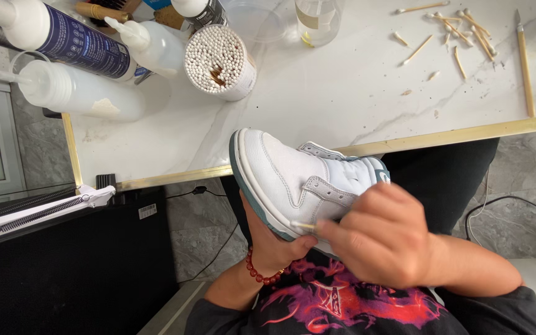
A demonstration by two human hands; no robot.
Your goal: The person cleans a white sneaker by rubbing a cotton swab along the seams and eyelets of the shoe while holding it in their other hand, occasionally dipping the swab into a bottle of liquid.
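1. The left hand (274, 239) grips a white shoe (299, 177) from below, fingers curled under the sole, with a red bead bracelet (262, 272) on the wrist.
2. The shoe is held in the air just in front of the bench (342, 99) edge, above the person's lap, toe pointing toward the bench and up to the left. It has a teal sole edge and grey trim on its side.
3. The right hand (383, 232) is closed around a cotton swab (302, 226), pinching it between fingers and thumb; the swab's tip touches the shoe's side near the sole.
4. On the bench, just beyond the toe, stands a round tub of cotton swabs (220, 62), packed full and seen from its open top.
5. Left of the tub lie two white squeeze bottles (82, 90) with nozzle tips and a dark blue bottle (75, 43) with a white cap.
6. At the far edge sit a clear plastic cup (252, 18) and a glass jar (317, 20) with a little yellowish liquid.
7. On the right of the bench, used swabs (460, 31) lie scattered, well apart from the shoe, beside a long wooden-handled tool (524, 65).
8. A black cable (510, 201) runs across the grey floor at the right.
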